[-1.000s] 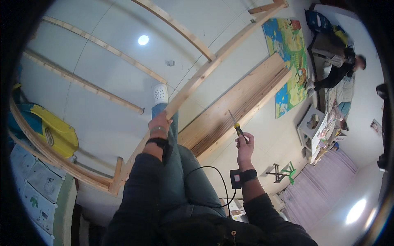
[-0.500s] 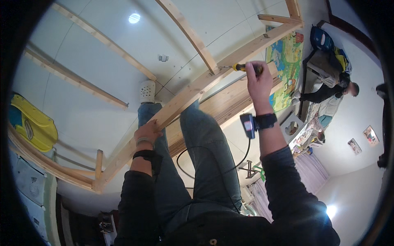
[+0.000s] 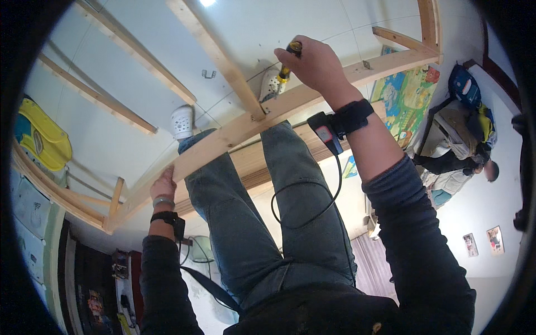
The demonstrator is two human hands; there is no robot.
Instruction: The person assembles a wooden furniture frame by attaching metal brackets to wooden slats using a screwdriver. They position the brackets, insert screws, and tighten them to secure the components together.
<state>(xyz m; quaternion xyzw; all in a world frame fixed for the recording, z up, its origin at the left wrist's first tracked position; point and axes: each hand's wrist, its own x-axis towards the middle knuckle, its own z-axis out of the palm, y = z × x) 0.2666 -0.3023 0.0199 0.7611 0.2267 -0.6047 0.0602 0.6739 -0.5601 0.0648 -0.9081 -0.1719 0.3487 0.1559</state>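
Note:
A long wooden beam (image 3: 220, 135) runs diagonally in front of my legs. My left hand (image 3: 163, 185) is closed around its near left stretch. In my right hand (image 3: 317, 64) is a screwdriver (image 3: 283, 73) with a yellow and black handle, pointing down toward the beam. Its tip is close to a small metal bracket (image 3: 265, 110), where a wooden slat (image 3: 220, 58) meets the beam's far side. Whether the tip touches a screw is too small to tell. Another metal bracket (image 3: 366, 65) sits farther right on the beam.
More slats (image 3: 139, 50) lie beyond the beam. A loose metal bracket (image 3: 209, 73) rests on the tiled floor. Stacked boards (image 3: 245, 167) lie under my legs. To the left is a yellow plastic item (image 3: 47, 137); at right are a colourful mat (image 3: 406, 92) and another person (image 3: 446, 162).
My right hand has moved left and forward, swinging the screwdriver from lying nearly level to pointing steeply down at the joint. My left hand still grips the beam. The view has shifted.

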